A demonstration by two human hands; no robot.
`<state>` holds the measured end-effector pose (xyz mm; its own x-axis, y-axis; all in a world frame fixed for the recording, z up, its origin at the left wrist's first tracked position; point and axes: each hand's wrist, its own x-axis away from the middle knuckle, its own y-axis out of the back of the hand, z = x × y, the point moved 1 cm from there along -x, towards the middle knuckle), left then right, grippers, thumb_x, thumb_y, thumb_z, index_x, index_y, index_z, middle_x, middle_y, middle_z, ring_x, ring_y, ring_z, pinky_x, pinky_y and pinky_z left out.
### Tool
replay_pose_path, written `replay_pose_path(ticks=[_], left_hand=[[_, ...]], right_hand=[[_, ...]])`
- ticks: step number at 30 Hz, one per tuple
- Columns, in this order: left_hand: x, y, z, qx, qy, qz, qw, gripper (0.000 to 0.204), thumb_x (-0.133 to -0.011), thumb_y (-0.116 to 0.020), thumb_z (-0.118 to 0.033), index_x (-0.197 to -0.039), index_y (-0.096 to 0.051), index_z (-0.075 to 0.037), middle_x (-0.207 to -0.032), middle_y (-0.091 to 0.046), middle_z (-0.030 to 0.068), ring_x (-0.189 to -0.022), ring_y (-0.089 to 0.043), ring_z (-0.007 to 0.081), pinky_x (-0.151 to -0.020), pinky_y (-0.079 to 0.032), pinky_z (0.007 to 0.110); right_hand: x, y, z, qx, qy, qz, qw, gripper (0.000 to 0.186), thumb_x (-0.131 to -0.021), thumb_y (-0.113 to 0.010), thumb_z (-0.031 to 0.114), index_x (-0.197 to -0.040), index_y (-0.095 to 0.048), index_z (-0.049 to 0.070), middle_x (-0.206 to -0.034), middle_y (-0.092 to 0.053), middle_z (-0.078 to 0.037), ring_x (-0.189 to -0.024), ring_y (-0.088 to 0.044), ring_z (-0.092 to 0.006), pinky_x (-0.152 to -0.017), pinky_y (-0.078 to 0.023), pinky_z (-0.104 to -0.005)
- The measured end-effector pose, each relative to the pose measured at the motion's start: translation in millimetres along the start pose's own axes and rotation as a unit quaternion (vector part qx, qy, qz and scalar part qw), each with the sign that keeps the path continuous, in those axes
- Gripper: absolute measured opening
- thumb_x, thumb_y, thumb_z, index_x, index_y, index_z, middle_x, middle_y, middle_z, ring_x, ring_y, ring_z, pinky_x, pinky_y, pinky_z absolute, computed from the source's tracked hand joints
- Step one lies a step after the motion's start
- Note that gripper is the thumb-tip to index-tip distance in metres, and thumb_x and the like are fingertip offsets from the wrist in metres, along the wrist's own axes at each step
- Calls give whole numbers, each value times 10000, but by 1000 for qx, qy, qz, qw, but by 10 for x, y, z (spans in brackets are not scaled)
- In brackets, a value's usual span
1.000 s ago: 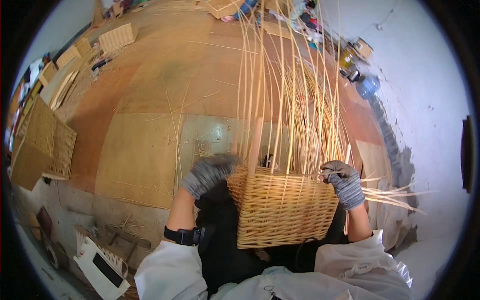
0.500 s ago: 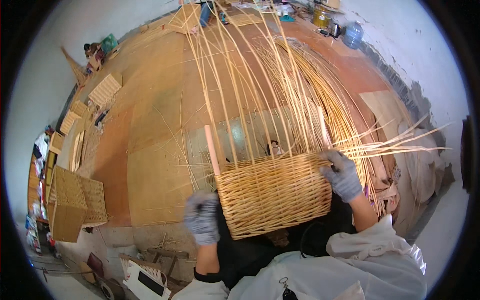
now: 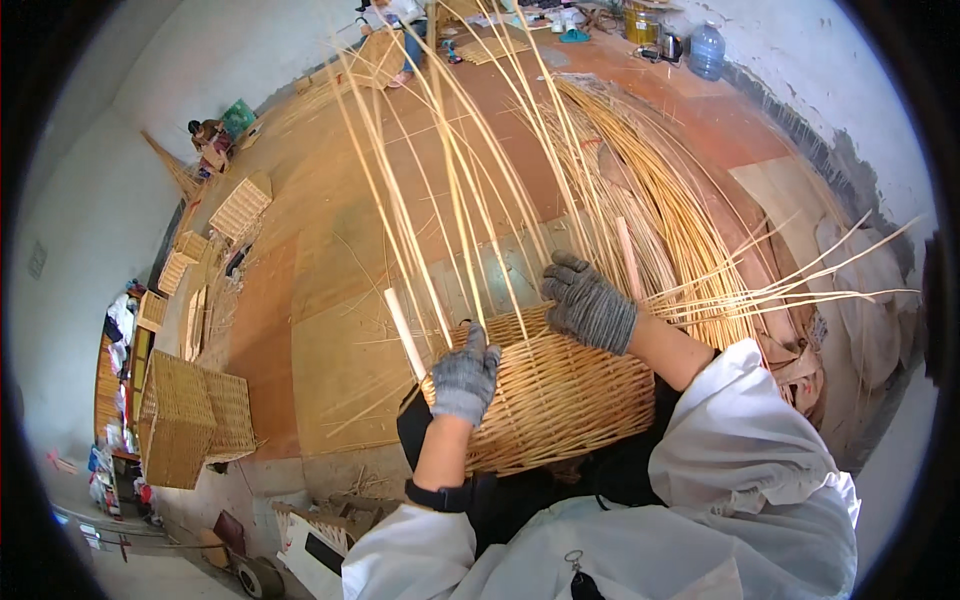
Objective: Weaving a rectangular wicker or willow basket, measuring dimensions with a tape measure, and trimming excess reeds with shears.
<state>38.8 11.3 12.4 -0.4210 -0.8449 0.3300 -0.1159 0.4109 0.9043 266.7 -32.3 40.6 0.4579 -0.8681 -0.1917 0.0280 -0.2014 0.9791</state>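
Observation:
A half-woven wicker basket (image 3: 560,405) lies across my lap, its woven wall facing me. From its far edge tall pale willow stakes (image 3: 457,215) rise and spread away from me. A smooth wooden post (image 3: 404,333) stands at its left corner, another post (image 3: 628,258) at its right. My left hand (image 3: 466,378), in a grey knit glove, grips the basket's top edge near the left post, fingers bent over it. My right hand (image 3: 590,305), also gloved, is closed at the top edge right of the middle; what its fingers hold is hidden.
Loose willow rods (image 3: 665,190) lie in a long bundle to the right. Thin rod ends (image 3: 790,290) stick out sideways past my right arm. Finished baskets (image 3: 185,420) stand at the left. Two people (image 3: 208,145) sit farther off. A water bottle (image 3: 707,50) stands by the wall.
My left hand has risen from beside the basket onto its top edge. My right hand has moved left from the right corner along that edge. The basket has tilted, and the stakes lean further left.

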Motion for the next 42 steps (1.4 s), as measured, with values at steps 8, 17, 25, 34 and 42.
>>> replay_pose_path(ticks=[8, 17, 25, 34, 42], left_hand=[[95, -201, -119, 9, -51, -215, 975, 538, -696, -711, -467, -1086, -627, -105, -947, -630, 156, -926, -580, 309, -938, -335, 480], [-46, 6, -523, -79, -167, -334, 924, 619, -782, -653, -415, -1287, -485, -101, -1156, -572, 169, -1107, -508, 337, -1047, -259, 462], [-367, 116, -1149, 1, -6, 18, 1000, 886, -740, -708, -451, -1404, -279, -50, -1301, -493, 203, -1195, -477, 349, -1038, -302, 405], [324, -115, -1015, -64, -157, -162, 972, 511, -763, -657, -480, -1183, -602, -194, -1155, -615, 115, -1102, -545, 287, -991, -306, 472], [-27, 80, -1142, -24, -84, -97, 991, 440, -877, -450, -532, -1153, -615, -231, -1161, -615, 84, -1117, -541, 318, -1026, -260, 512]], right_hand=[[-382, 446, 114, -4, 147, -43, 988, 124, -775, -591, 143, -745, -692, 77, -699, -655, -91, -765, -653, -262, -793, -472, -403], [935, 401, -198, -94, -144, -82, 982, 304, -742, -601, 114, -1034, -630, 39, -928, -633, -163, -897, -602, -317, -777, -479, -389], [718, 169, -108, 78, -310, -80, 944, 277, -805, -570, 215, -1066, -632, 144, -935, -630, -124, -939, -588, -285, -897, -385, -438], [1360, 732, -152, -62, -347, -71, 933, 194, -749, -639, 199, -925, -655, 119, -845, -635, -116, -807, -599, -320, -725, -471, -420], [1256, 529, -504, 82, -253, -197, 944, 70, -705, -599, 162, -721, -619, 97, -701, -600, -104, -703, -584, -278, -633, -444, -415]])
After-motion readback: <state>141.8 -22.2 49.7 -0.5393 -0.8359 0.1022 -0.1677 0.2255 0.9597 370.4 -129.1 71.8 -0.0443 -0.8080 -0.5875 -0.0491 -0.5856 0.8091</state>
